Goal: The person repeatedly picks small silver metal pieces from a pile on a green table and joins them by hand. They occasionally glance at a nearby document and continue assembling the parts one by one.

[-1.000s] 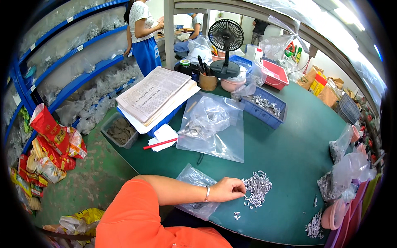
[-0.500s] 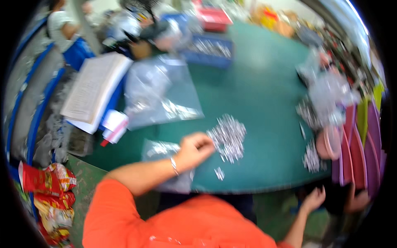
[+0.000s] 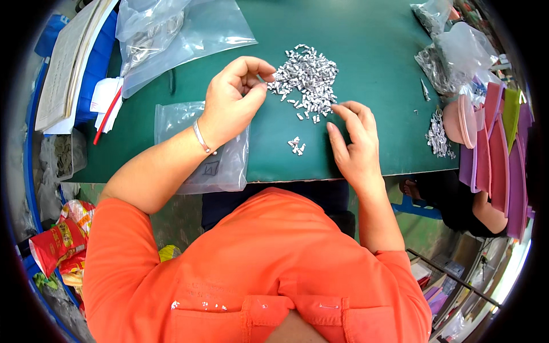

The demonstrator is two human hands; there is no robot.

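A heap of small silvery metal pieces point(image 3: 306, 77) lies on the green table. My left hand point(image 3: 234, 100), with a bracelet at its wrist, is at the heap's left edge. Its fingers curl in toward the thumb, and whatever they hold is hidden. To the right of the heap, my right hand point(image 3: 357, 137) has its thumb and fingers apart, fingertips near the lowest pieces, nothing visible in it. Between the hands, closer to me, sits a little cluster of the same pieces point(image 3: 296, 146). A flat clear plastic bag point(image 3: 220, 171) lies partly under my left forearm.
A larger clear bag point(image 3: 189, 46) is at the upper left, near papers on a blue bin point(image 3: 94, 63) and a red pen point(image 3: 107, 114). On the right are another pile of metal parts point(image 3: 439, 134), a pink cup point(image 3: 457, 120) and colourful upright trays point(image 3: 497, 143). Another person sits there.
The view has tilted downward and steadied. My right hand has come up from beside the table to the heap's right side. The left hand stays at the heap's left edge.
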